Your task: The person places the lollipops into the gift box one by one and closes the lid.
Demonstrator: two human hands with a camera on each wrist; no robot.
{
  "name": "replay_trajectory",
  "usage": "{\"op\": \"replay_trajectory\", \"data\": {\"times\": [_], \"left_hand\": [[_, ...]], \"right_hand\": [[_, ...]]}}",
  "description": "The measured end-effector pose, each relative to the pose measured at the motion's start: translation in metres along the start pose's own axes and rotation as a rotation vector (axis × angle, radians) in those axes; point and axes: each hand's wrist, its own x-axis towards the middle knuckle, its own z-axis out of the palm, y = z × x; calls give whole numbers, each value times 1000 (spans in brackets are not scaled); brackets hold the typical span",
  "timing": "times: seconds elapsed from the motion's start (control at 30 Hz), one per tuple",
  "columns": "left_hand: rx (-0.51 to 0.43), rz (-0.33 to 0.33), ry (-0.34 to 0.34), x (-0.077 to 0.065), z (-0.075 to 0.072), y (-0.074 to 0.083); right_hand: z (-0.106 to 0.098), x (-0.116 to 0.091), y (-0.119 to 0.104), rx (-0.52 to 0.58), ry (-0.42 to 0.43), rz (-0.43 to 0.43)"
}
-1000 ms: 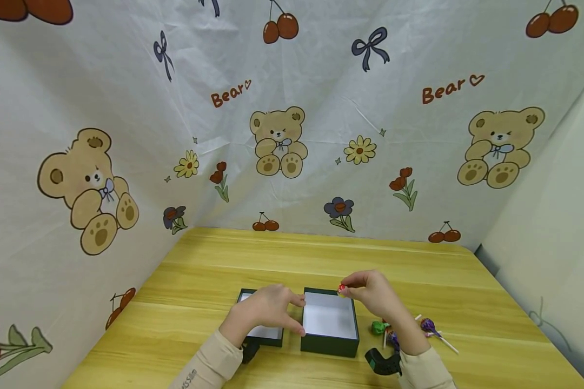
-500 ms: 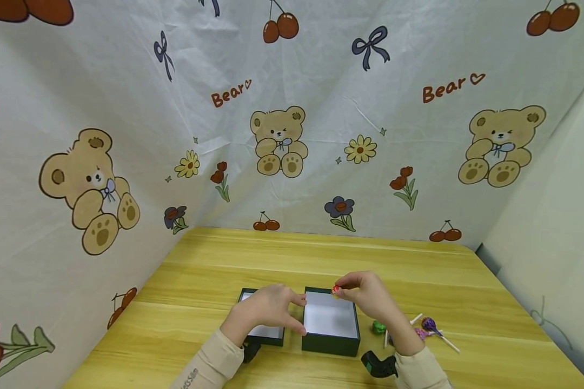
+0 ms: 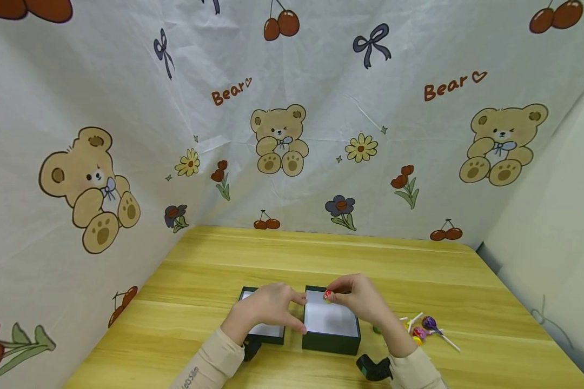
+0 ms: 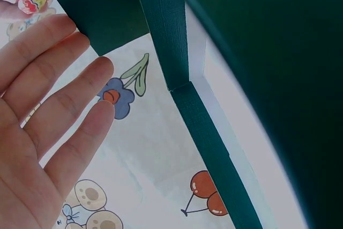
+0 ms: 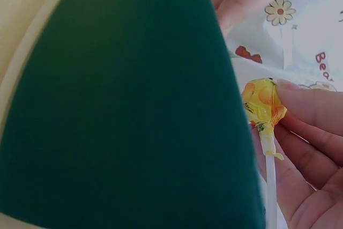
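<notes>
Lollipop (image 5: 262, 100), pinched by right fingers (image 5: 316, 110), shows its stick (image 5: 271, 191) only in right wrist view; left fingers (image 4: 69, 100) apart.

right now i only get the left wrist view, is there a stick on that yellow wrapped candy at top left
Observer: Yes, it's a lollipop; the right wrist view shows its white stick.
Operator: ok and where is it against the deeper green box
Observer: In the head view, the right grip holds it against the white interior, toward the far side. I can't tell how high.
Operator: any others about
Observer: Yes, a purple lollipop lies on the wooden table to the right of that box, with more close by.
</notes>
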Motion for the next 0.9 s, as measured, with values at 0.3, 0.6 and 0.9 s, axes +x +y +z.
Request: {"op": "replay_trajectory", "data": {"times": [0.3,0.6,0.9], "left_hand": [[-13,1,1,1,0,0],[-21,3,5,1,0,0],[-38,-3,0,-1,-1,1]], "right_hand": [[10,0,0,43,-27,2],[17,2,2,75,-66,-26],[23,3,2,78,-85,-7]]}}
